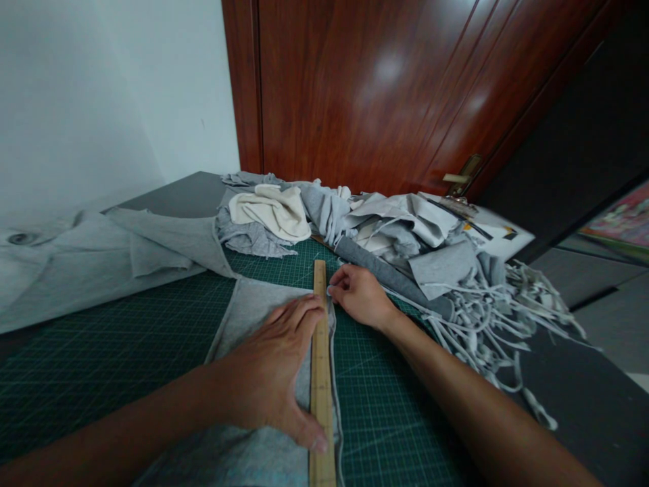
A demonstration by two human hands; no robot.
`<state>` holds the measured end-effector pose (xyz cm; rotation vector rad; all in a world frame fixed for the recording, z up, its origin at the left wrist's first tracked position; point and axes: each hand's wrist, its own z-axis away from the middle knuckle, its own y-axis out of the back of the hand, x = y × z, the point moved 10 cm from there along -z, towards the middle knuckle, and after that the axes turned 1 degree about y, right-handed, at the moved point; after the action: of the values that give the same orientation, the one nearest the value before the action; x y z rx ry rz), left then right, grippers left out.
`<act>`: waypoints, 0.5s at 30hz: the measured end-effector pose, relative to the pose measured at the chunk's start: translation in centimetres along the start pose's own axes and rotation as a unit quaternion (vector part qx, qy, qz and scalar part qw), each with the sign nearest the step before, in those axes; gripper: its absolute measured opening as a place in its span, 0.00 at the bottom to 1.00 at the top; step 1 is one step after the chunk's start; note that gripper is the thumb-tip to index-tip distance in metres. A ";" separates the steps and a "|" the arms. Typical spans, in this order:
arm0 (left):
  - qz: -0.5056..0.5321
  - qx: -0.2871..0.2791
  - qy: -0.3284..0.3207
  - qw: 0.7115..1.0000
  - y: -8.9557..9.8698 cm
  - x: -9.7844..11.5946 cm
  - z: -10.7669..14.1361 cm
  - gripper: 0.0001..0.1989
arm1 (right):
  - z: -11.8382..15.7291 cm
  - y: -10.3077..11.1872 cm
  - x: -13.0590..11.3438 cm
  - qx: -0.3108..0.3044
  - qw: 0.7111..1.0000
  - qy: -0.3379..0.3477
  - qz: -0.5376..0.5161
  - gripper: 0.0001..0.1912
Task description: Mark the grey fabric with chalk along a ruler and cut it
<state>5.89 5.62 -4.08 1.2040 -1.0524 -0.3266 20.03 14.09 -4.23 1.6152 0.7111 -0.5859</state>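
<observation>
A wooden ruler (319, 372) lies lengthwise on a grey fabric piece (248, 297), close to its right edge. My left hand (278, 365) rests spread over the fabric and the ruler, fingertips near the ruler's upper part and thumb lower down on it. To the right of the ruler's far end, my right hand (362, 294) is closed in a pinch. A small whitish piece (329, 291) shows at its fingertips; its kind is unclear. Beneath everything is a green cutting mat (385, 412) with grid lines.
More grey fabric (116, 264) stretches across the left. Behind lie heaped grey scraps and a cream cloth (274, 211). A dark grey fabric roll (395, 277), tangled fabric strips (487, 338) and a clipboard (499, 230) are at right. A wooden door (355, 88) stands beyond the table.
</observation>
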 end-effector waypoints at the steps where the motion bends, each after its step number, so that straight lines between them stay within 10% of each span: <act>1: -0.003 -0.002 0.001 1.000 0.0 0.0 0.0 0.69 | 0.0 0.1 -0.3 0.005 1.000 0.003 0.014 0.07; 15: -0.021 -0.017 0.005 1.000 -0.3 -0.2 0.1 0.70 | 0.3 1.4 -2.3 0.005 0.997 0.024 0.076 0.08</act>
<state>5.85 5.58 -4.40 1.1978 -1.0101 -0.3682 19.46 13.33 -1.70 1.6812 0.6143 -0.4416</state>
